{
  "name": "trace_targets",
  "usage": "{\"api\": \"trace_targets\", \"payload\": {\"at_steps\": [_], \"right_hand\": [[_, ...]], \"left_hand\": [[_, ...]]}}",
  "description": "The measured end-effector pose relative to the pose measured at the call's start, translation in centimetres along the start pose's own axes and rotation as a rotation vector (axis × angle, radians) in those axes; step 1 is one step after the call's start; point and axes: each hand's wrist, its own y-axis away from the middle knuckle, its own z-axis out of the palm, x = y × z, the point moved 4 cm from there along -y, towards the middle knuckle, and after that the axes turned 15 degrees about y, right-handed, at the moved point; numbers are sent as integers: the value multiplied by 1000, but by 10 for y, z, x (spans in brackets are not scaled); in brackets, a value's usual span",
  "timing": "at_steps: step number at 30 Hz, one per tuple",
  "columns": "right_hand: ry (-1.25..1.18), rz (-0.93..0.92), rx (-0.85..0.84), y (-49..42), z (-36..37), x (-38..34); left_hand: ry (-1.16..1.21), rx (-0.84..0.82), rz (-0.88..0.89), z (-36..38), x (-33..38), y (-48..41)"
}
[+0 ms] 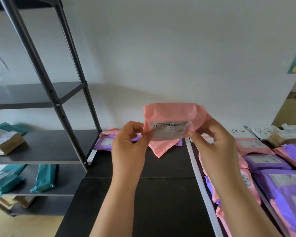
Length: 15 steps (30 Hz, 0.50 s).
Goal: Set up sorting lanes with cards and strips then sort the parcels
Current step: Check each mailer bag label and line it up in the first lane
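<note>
While the pink parcel (171,115) is held above the desk (161,194), the left grip (126,139) pinches its left edge and the right grip (214,139) its right, label (169,131) facing the wearer. Advised: pull the label flat and read it fully before choosing a lane by the cards (237,131) and strip (197,175).
</note>
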Motion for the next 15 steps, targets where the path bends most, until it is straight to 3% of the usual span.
{"api": "trace_targets", "payload": {"at_steps": [9, 15], "right_hand": [[-41, 11, 28, 0, -3, -3], [4, 74, -106, -1, 5, 8]], "left_hand": [[-95, 40, 79, 2, 8, -2], [-5, 77, 28, 1, 2, -1]]}}
